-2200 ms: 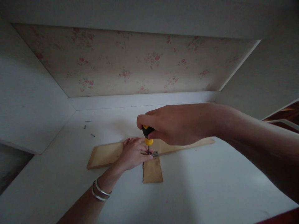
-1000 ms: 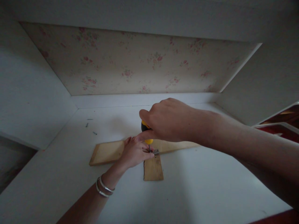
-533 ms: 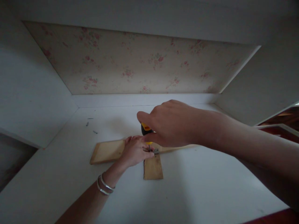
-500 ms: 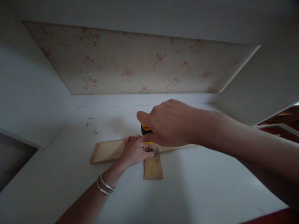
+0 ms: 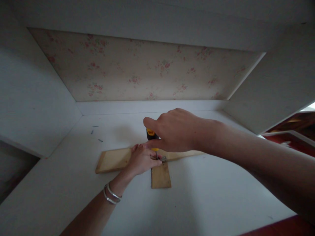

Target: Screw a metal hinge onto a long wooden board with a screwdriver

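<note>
— What's nearest?
— The short board (image 5: 161, 178), nearside of your left hand (image 5: 141, 159), which likely steadies the long board (image 5: 113, 160); any pinch, I can't tell.
— And your right hand (image 5: 176, 131)?
— Gripping the screwdriver (image 5: 151, 135) near-upright, probably for straight pressure by the hinge (image 5: 164, 159); fasteners (image 5: 100, 140) lie beyond your left.

Two slim silver bangles (image 5: 113, 194), rounded, shiny, side by side just behind left hand (image 5: 141, 160). Right hand (image 5: 174, 129) bare; both forearms (image 5: 246, 149) bare.

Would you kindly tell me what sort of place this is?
It looks like a home, though which room is unclear: floral wallpaper, white side panels and a white work surface.
</note>
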`<state>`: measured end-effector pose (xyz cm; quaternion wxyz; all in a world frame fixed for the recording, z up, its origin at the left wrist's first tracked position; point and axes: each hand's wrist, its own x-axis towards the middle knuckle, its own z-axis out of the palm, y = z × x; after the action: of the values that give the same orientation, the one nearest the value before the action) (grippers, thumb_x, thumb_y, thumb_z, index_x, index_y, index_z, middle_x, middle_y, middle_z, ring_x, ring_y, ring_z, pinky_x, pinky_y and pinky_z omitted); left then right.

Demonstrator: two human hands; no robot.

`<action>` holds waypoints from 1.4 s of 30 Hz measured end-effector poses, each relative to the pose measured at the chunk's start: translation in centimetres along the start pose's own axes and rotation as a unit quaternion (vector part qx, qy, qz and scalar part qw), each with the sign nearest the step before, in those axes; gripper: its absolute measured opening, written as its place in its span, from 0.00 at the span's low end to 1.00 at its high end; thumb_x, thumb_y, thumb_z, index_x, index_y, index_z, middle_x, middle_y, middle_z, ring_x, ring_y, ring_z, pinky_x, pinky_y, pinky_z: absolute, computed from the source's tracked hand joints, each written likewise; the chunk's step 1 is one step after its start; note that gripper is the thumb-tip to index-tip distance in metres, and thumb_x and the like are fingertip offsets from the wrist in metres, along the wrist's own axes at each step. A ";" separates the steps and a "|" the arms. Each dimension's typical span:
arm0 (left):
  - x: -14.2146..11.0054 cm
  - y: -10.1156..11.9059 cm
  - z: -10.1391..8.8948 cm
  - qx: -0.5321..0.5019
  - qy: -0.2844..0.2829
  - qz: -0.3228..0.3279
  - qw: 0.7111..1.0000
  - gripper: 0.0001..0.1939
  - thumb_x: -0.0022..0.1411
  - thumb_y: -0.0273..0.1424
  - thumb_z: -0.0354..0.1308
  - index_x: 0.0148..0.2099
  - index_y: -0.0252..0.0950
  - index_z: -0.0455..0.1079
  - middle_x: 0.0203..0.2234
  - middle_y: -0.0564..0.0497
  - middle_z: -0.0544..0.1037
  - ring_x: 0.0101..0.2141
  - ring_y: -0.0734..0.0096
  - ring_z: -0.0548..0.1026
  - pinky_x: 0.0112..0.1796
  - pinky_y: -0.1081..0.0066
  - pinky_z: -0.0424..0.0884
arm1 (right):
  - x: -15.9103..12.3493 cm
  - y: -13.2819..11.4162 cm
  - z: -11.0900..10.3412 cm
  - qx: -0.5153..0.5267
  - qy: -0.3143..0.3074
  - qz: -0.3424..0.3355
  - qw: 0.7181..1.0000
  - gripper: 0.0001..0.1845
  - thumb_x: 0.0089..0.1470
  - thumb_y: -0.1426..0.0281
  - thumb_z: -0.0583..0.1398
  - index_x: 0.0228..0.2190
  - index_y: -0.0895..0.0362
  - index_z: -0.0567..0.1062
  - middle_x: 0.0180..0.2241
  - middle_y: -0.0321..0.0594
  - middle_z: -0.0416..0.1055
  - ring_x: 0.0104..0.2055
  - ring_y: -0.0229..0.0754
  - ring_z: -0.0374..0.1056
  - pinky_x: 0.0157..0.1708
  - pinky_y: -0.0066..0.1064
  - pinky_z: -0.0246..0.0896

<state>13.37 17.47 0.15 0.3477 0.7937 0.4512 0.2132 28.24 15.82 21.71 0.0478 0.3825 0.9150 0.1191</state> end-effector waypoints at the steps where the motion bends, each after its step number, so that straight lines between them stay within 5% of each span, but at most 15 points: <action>1: 0.0 0.1 0.0 0.007 -0.001 -0.003 1.000 0.08 0.52 0.42 0.65 0.35 0.48 0.81 0.36 0.54 0.82 0.48 0.56 0.73 0.43 0.63 0.68 | 0.0 -0.1 0.1 0.007 -0.003 0.004 1.000 0.26 0.60 0.49 0.53 0.46 0.57 0.70 0.30 0.48 0.76 0.32 0.50 0.72 0.27 0.31 0.52; 8: -0.2 1.0 -0.6 0.080 0.019 -0.016 0.996 0.10 0.48 0.44 0.68 0.35 0.51 0.81 0.40 0.54 0.80 0.48 0.54 0.72 0.52 0.55 0.61 | 0.2 -0.5 -0.2 0.035 0.007 0.048 0.998 0.19 0.59 0.56 0.54 0.44 0.56 0.70 0.29 0.44 0.75 0.27 0.45 0.69 0.25 0.30 0.46; 13: -0.5 1.4 -0.7 0.071 0.028 -0.014 0.997 0.14 0.45 0.45 0.70 0.37 0.52 0.80 0.49 0.56 0.76 0.53 0.53 0.68 0.58 0.50 0.52 | 0.5 0.4 -1.8 0.091 0.103 0.151 0.979 0.18 0.55 0.55 0.56 0.39 0.56 0.71 0.27 0.40 0.73 0.27 0.42 0.65 0.25 0.30 0.47; 18: -1.4 0.9 -2.8 -0.045 0.021 -0.001 0.999 0.22 0.49 0.43 0.68 0.46 0.39 0.78 0.50 0.46 0.75 0.48 0.60 0.73 0.52 0.64 0.65 | -1.6 0.8 -2.2 0.186 0.204 0.223 0.935 0.16 0.51 0.55 0.61 0.34 0.54 0.72 0.22 0.35 0.68 0.24 0.39 0.62 0.25 0.30 0.49; 21: -2.7 -0.6 -6.1 -0.046 0.075 0.006 0.996 0.13 0.58 0.37 0.59 0.40 0.35 0.78 0.42 0.46 0.79 0.43 0.66 0.76 0.46 0.71 0.69 | -3.8 1.0 -0.6 0.301 0.277 0.277 0.869 0.17 0.49 0.54 0.63 0.32 0.54 0.72 0.21 0.33 0.67 0.21 0.36 0.58 0.22 0.29 0.49; 25: -5.0 -5.0 -11.5 0.089 0.149 -0.044 0.984 0.14 0.61 0.37 0.52 0.39 0.37 0.77 0.37 0.49 0.80 0.38 0.65 0.76 0.43 0.69 0.70 | -6.3 1.6 3.6 0.491 0.332 0.304 0.745 0.18 0.46 0.55 0.67 0.31 0.54 0.71 0.17 0.30 0.61 0.16 0.34 0.54 0.16 0.27 0.45; 31: -7.9 -12.7 -17.6 0.251 0.155 -0.076 0.953 0.16 0.62 0.35 0.49 0.42 0.37 0.76 0.42 0.45 0.78 0.42 0.60 0.75 0.49 0.63 0.67 | -7.6 0.6 9.4 0.666 0.341 0.343 0.568 0.17 0.45 0.59 0.69 0.32 0.54 0.71 0.19 0.29 0.60 0.16 0.31 0.52 0.12 0.24 0.43; 37: -7.5 -15.5 -18.0 0.309 0.104 -0.045 0.944 0.18 0.63 0.33 0.47 0.49 0.38 0.74 0.48 0.45 0.75 0.50 0.60 0.71 0.54 0.63 0.62 | -7.5 -1.8 11.8 0.740 0.340 0.354 0.460 0.18 0.43 0.60 0.70 0.31 0.55 0.70 0.19 0.27 0.56 0.17 0.29 0.51 0.12 0.21 0.44; 42: -6.1 -15.5 -17.2 0.308 0.089 -0.033 0.947 0.17 0.65 0.34 0.45 0.44 0.39 0.76 0.45 0.47 0.77 0.46 0.62 0.72 0.51 0.65 0.64 | -7.7 -1.7 12.7 0.744 0.351 0.362 0.438 0.18 0.44 0.60 0.69 0.30 0.55 0.70 0.19 0.27 0.57 0.17 0.29 0.51 0.12 0.20 0.43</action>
<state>-9.70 23.83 -0.04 0.0514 0.8245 0.5503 0.1215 34.71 11.46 8.97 -0.6283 0.4927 0.3678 -0.4767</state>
